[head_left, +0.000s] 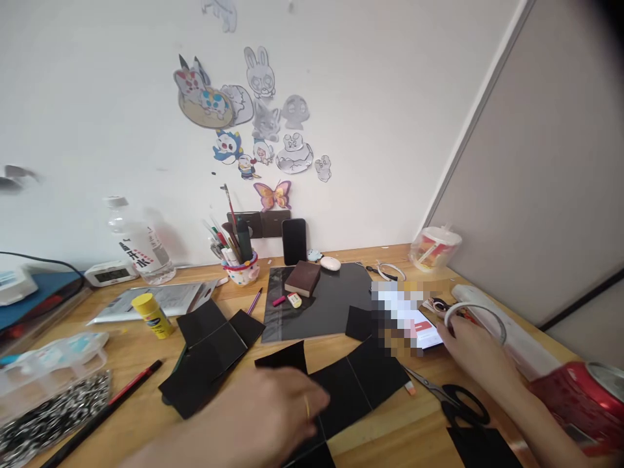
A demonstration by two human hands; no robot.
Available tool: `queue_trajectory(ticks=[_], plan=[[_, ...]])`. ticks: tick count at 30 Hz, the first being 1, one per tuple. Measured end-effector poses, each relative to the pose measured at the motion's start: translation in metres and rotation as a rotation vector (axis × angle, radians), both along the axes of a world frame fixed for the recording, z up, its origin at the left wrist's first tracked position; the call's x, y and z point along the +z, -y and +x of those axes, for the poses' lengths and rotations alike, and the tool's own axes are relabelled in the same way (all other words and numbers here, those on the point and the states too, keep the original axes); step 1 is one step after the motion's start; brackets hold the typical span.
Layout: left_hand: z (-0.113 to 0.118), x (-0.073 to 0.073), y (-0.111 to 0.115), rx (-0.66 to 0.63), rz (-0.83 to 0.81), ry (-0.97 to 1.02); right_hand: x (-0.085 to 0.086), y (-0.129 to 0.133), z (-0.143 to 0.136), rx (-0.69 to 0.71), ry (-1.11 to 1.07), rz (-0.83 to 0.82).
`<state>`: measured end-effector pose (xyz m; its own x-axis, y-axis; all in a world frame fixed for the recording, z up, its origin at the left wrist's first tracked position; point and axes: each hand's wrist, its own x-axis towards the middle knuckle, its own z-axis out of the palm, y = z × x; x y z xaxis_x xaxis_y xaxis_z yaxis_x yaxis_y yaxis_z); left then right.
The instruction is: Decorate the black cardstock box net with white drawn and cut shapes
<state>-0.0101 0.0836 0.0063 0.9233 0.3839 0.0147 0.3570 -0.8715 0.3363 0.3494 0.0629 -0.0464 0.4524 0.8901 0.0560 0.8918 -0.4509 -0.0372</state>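
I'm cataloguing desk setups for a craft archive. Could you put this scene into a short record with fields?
Left hand: blurred, over the black paper; contact unclear
Right hand: at a white ring, beside a lit screen; grip unclear
Scissors: black-handled, right of the black paper
Glue stick: yellow, on the left side
Red can: right edge, by the right forearm
Wall: cartoon cutouts stuck on it

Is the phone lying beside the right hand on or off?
On: the phone shows a bright white screen with a red patch, though part of it is pixelated.
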Motion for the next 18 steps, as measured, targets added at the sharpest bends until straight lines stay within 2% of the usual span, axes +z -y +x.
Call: queue_trajectory(ticks=[1,4,8,13,16,18], plan=[[-0.005,-0.008,0.01,-0.033,0.079,-0.027,-0.001,0.0,0.002,0.0,0.005,-0.011],[-0.017,-0.036,0.026,-0.03,0.229,-0.097,-0.005,-0.002,0.007,0.015,0.01,-0.027],[-0.028,-0.063,0.034,0.128,0.287,-0.151,-0.01,-0.004,0.012,0.049,0.007,-0.009],[-0.033,-0.075,0.042,0.217,0.229,-0.219,-0.007,-0.003,0.01,0.071,0.033,0.123],[-0.033,-0.078,0.045,0.252,0.201,-0.216,0.005,0.002,-0.004,0.092,0.065,0.281],[-0.032,-0.079,0.046,0.273,0.194,-0.204,0.015,0.007,-0.023,0.117,0.083,0.387]])
